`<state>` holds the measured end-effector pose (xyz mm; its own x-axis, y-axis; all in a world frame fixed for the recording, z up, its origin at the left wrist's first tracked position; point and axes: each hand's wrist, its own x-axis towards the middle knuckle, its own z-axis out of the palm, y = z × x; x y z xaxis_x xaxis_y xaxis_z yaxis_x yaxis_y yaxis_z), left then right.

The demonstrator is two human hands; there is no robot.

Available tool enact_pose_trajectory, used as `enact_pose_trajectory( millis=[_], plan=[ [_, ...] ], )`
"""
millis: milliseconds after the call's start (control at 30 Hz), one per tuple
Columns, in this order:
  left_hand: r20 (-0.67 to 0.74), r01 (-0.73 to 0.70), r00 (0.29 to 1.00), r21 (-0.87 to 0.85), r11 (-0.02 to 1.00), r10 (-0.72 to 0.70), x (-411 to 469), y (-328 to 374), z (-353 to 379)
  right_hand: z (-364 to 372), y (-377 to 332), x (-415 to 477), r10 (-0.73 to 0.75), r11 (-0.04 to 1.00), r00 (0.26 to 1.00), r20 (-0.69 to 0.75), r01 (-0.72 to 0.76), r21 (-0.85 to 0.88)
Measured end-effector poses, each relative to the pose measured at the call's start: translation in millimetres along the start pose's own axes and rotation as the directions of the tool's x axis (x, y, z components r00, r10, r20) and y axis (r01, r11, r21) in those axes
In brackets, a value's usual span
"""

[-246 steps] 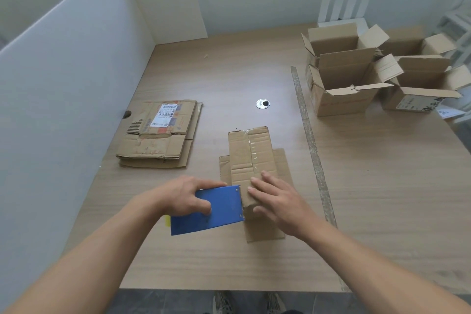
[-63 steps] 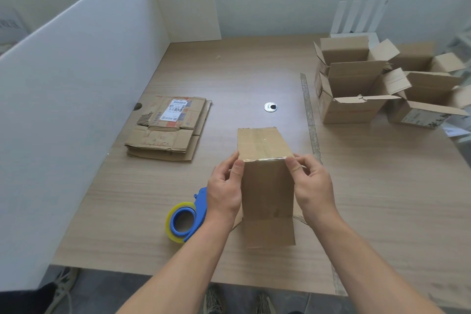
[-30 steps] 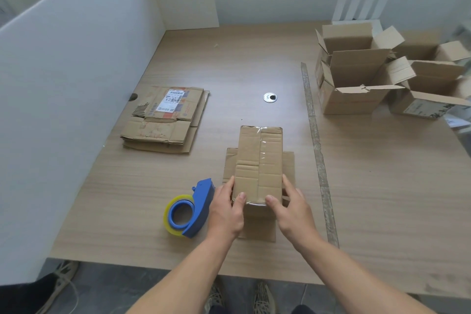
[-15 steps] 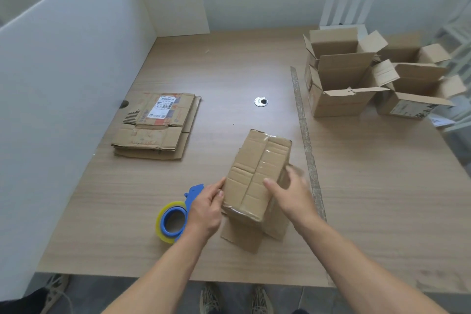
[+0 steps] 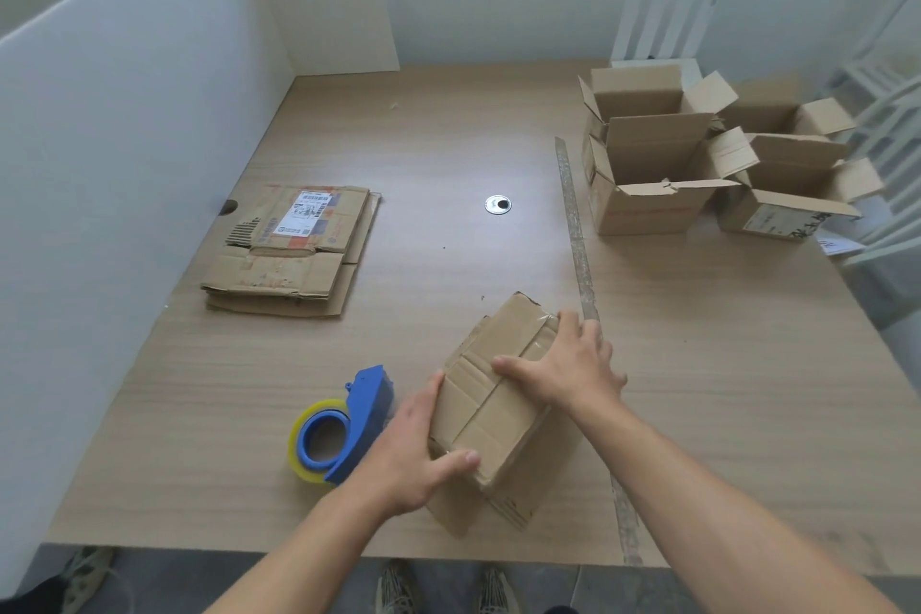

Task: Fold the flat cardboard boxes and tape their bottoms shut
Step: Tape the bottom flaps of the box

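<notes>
The cardboard box (image 5: pixel 498 394), taped bottom turned up, is found by the near edge of the table (image 5: pixel 448 140), skewed, with loose flaps spread beneath it. Its near left corner is grasped by the left hand (image 5: pixel 413 454), thumb on top. The right hand (image 5: pixel 573 369) is laid over the far right edge, fingers spread and apparently flat rather than curled. A tape dispenser (image 5: pixel 344 429) is set just left of the left hand. Flat cardboard (image 5: pixel 294 249) is stacked at the left; folded boxes (image 5: pixel 648 165) are gathered far right.

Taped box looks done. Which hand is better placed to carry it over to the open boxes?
Likely the right hand: it lies on the taped box on the side toward the open boxes.
</notes>
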<state>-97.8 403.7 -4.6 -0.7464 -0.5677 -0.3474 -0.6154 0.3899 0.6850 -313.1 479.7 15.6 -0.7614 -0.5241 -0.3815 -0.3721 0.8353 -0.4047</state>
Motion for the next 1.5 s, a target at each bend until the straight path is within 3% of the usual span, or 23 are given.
enact_pose_trajectory(
  millis=[100,333,633,733,867,1033,1133,1233,1333,1500],
  plan=[
    [-0.053,-0.012,0.999,-0.026,1.0,0.011,-1,-5,7,2,1,4,0.013,1.0,1.0,-0.011,-0.012,0.003],
    [-0.077,-0.026,0.997,-0.114,0.993,0.017,-1,-16,4,-2,21,25,-0.054,0.976,0.992,-0.112,0.076,0.204],
    [-0.113,0.024,0.992,-0.194,0.981,-0.047,-1,-19,2,7,34,28,0.014,0.894,0.986,-0.167,0.063,0.443],
    [-0.158,0.028,0.986,-0.184,0.983,-0.058,-1,-11,3,4,36,24,0.062,0.792,0.993,-0.103,0.014,0.611],
    [-0.231,0.037,0.969,-0.235,0.971,-0.092,-1,4,12,7,41,6,0.121,0.786,0.991,-0.052,-0.064,0.614],
    [-0.243,0.026,0.966,-0.247,0.969,-0.088,-1,19,27,22,41,-34,0.052,0.713,0.97,0.238,-0.203,0.671],
    [-0.178,0.012,0.981,-0.321,0.947,-0.072,-3,24,34,20,42,-33,0.007,0.7,0.979,0.203,-0.15,0.698],
    [-0.066,-0.023,0.998,-0.359,0.933,-0.001,-9,31,36,7,48,-17,-0.035,0.772,0.991,0.127,-0.054,0.634],
    [-0.033,-0.064,0.998,-0.248,0.967,0.058,-12,33,28,-8,52,-7,-0.111,0.791,0.974,0.197,-0.033,0.611],
    [-0.291,-0.135,0.945,0.068,0.988,0.149,2,28,-6,-22,48,-14,-0.219,0.842,0.936,0.274,0.039,0.538]
  ],
)
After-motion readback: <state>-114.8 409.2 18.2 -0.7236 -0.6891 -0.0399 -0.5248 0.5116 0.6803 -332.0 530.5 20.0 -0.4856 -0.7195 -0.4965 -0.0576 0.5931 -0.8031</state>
